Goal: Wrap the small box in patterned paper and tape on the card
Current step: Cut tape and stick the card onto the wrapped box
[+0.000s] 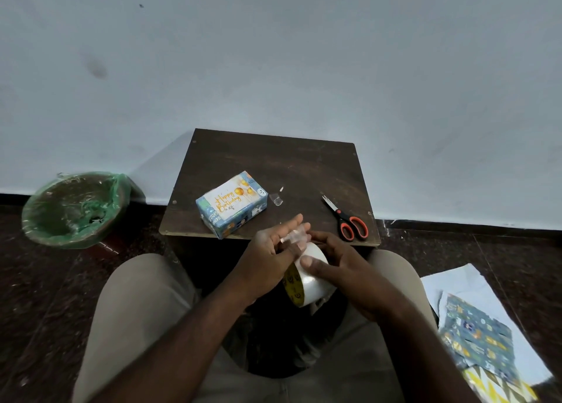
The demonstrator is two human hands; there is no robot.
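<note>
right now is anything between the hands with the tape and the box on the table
Nothing visible. The left hand and right hand hold the tape roll at the table edge, the box just beyond; the scissors lie off to the right.

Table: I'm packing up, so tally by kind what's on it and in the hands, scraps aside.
box: 1
card: 1
scissors: 1
tape roll: 1
Total: 4
</note>
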